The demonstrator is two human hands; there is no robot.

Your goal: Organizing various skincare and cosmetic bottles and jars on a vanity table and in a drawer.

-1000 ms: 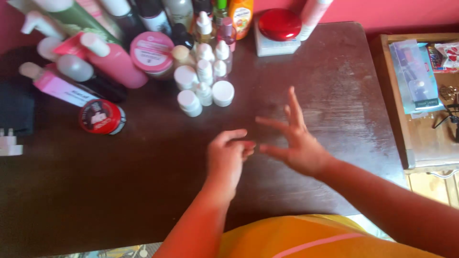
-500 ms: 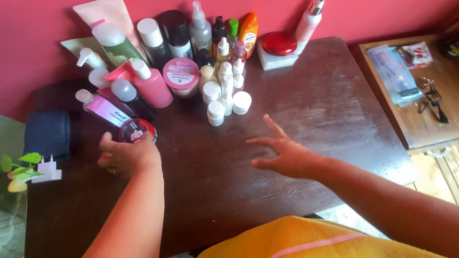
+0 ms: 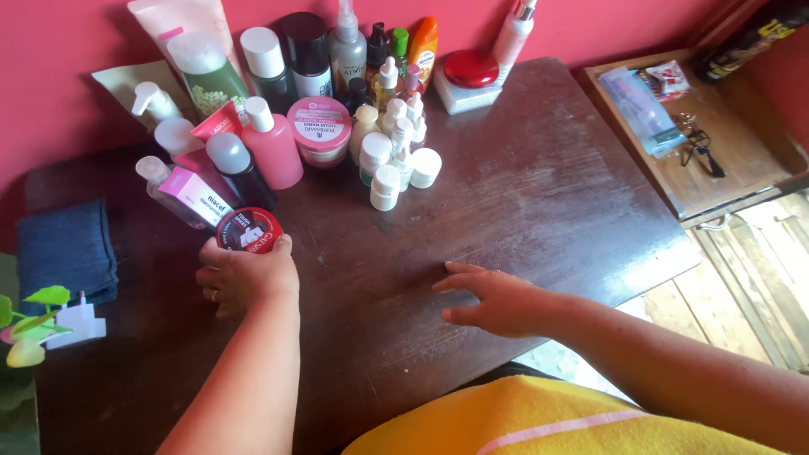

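My left hand (image 3: pixel 244 276) grips a round red-lidded tin (image 3: pixel 249 230) at the left of a dark wooden table (image 3: pixel 548 202); the fingers wrap its near side. My right hand (image 3: pixel 497 299) rests palm down on the tabletop near the front edge, fingers spread, holding nothing. Behind the tin lie a clear bottle with a pink label (image 3: pixel 181 195), a dark bottle with a grey cap (image 3: pixel 236 168) and a pink bottle with a white cap (image 3: pixel 271 145).
Several cosmetic bottles, a pink jar (image 3: pixel 318 131) and small white dropper bottles (image 3: pixel 392 152) crowd the back left by the red wall. A red round case (image 3: pixel 470 69) sits on a white box. A folded blue cloth (image 3: pixel 67 248) lies left; a wooden tray (image 3: pixel 699 143) stands right.
My left hand swung from the table's middle to the left and closed on the red tin. My right hand lowered onto the tabletop. The view shifted.
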